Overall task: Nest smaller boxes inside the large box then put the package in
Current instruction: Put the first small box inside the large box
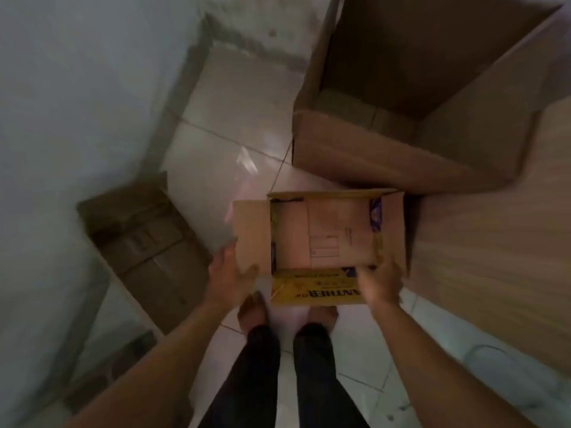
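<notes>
A small open cardboard box (324, 239) with a yellow printed side hangs above the tiled floor in front of my feet. Inside it lies a flat brown piece with a printed label. My left hand (230, 273) grips the box's left flap. My right hand (381, 281) grips its near right corner. The large open cardboard box (370, 156) stands at the upper right, its dark inside showing and its near flap folded out toward the small box. A clear plastic package (245, 162) lies on the floor beyond the small box.
A darker cardboard box (145, 242) rests on the floor at the left against a pale wall (68, 103). A wood-grain surface (494, 242) fills the right side. My two bare feet and dark trouser legs (284, 366) are directly below the small box.
</notes>
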